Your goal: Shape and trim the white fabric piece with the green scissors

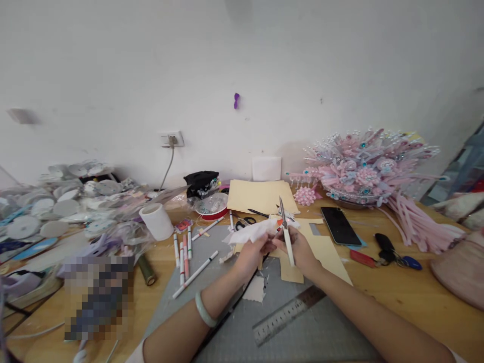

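Note:
My left hand (249, 257) is closed on a crumpled piece of white paper or tissue (255, 232), which sticks out to the left past its fingers. Close beside it, my right hand (301, 252) has a pair of white-handled scissors (289, 247) in it, the metal blades pointing up and away from me. The fingertips of both hands nearly meet, and what lies between them is hard to make out. Small orange and white bits show just behind the blades. Under the hands are cut sheets of cream card (325, 252) on a grey cutting mat (227, 338).
A steel ruler (280, 317) and a card scrap (255, 289) lie nearby. Several markers (196, 275), black-handled scissors (245, 222) and a white roll (156, 222) are leftward. A phone (340, 225), keys (389, 254) and a pink beaded headdress (363, 174) are right. Clutter (45, 217) covers the far left.

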The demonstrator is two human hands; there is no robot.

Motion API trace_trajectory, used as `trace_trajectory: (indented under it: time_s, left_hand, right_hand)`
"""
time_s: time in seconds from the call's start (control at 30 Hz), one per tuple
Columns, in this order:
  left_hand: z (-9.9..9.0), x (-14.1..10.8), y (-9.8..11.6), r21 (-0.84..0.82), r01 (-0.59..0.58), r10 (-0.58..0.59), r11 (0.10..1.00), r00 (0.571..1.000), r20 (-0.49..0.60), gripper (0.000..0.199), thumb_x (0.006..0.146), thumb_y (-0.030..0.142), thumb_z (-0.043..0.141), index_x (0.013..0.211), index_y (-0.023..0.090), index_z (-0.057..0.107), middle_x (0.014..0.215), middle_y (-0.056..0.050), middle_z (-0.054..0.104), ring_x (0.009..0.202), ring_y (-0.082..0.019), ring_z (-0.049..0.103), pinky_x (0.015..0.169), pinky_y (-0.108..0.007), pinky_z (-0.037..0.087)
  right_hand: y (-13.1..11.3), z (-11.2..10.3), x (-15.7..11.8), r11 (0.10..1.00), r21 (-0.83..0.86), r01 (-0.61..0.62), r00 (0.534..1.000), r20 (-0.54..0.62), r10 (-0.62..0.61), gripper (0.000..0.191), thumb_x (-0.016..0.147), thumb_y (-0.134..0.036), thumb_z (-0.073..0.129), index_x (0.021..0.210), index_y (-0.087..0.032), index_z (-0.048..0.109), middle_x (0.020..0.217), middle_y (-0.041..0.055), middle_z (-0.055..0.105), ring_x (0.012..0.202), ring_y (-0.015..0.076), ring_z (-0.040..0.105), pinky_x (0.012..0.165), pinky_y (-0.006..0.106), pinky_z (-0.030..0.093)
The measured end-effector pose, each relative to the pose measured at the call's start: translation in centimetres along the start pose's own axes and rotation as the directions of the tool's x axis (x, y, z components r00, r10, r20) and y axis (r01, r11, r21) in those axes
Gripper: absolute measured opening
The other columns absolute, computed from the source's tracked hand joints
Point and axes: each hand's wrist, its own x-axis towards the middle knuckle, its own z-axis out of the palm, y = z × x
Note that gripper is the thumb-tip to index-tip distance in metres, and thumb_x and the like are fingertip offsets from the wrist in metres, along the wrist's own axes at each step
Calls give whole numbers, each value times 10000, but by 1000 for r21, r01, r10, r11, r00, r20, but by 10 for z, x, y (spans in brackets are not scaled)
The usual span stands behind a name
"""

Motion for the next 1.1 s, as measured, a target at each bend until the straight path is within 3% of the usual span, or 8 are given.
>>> trace_trajectory:
  time_s: [0.17, 0.3, 0.47, 0.63, 0.73, 0.9, 1.0, 1.1]
  left_hand:
    - [-1, 1, -3, -14, 21, -21, 1000, 999, 24, 222, 681, 263, 639, 872, 152, 653, 913, -74, 661, 855, -204, 573, 812, -312, 391]
    - [-4, 3, -5, -35, 47, -46, 998, 999, 8, 137, 658, 215, 651, 787, 169, 662, 839, -40, 666, 777, -169, 578, 785, -292, 394]
    - [-5, 4, -7, 64, 74, -77, 995, 996, 34, 145, 655, 306, 641, 742, 190, 632, 707, -18, 629, 628, -138, 529, 639, -261, 385]
    - [-4, 1, 1, 106, -67, 63, 992, 997, 44, 222, 689, 384, 596, 635, 170, 566, 608, -15, 525, 545, -119, 440, 540, -250, 344]
    - [0, -4, 9, 118, -172, 157, 978, 980, 126, 202, 719, 365, 567, 643, 177, 568, 593, -28, 482, 562, -133, 426, 541, -260, 337]
    - [8, -12, 14, 139, -137, 107, 981, 973, 204, 225, 690, 396, 586, 665, 173, 568, 602, -31, 488, 550, -139, 429, 532, -275, 327]
    - [8, -11, 14, 192, -143, 138, 971, 990, 40, 268, 618, 425, 637, 592, 169, 560, 584, -24, 507, 564, -147, 452, 565, -279, 348]
    - [3, -7, 14, 237, -184, 244, 954, 935, -256, 233, 572, 382, 679, 628, 175, 589, 670, -29, 592, 683, -175, 526, 671, -286, 389]
  right_hand:
    - [7, 0, 1, 999, -11, 36, 999, -9, -37, 232, 619, -347, 643, 675, -192, 480, 631, -21, 522, 623, 141, 498, 637, 287, 410]
    - [9, -1, 1, 997, -47, 63, 998, -10, -63, 229, 626, -345, 641, 682, -192, 481, 645, -18, 524, 632, 142, 498, 629, 282, 413]
    - [11, 0, 0, 997, -57, 57, 998, -12, -57, 228, 627, -343, 642, 694, -192, 484, 635, -23, 526, 615, 138, 500, 616, 275, 413]
    - [14, -6, 7, 994, -103, 32, 995, -95, -42, 233, 636, -327, 631, 774, -189, 504, 717, -4, 565, 688, 155, 530, 696, 293, 408]
    - [15, -10, 9, 978, -207, 27, 996, -82, -45, 258, 616, -285, 640, 817, -189, 509, 771, 6, 579, 707, 159, 522, 702, 290, 393]
    - [15, -9, 5, 947, -320, 37, 997, -51, -56, 102, 660, -242, 566, 657, -196, 475, 601, -23, 516, 583, 135, 450, 585, 259, 351]
    - [13, -6, 4, 979, -202, 25, 999, -32, -32, 147, 627, -267, 609, 662, -190, 489, 615, -21, 520, 602, 135, 460, 587, 257, 358]
    - [8, -3, 3, 997, -15, -82, 995, 50, 83, 223, 571, -294, 668, 667, -179, 503, 583, -36, 496, 547, 112, 444, 542, 242, 351]
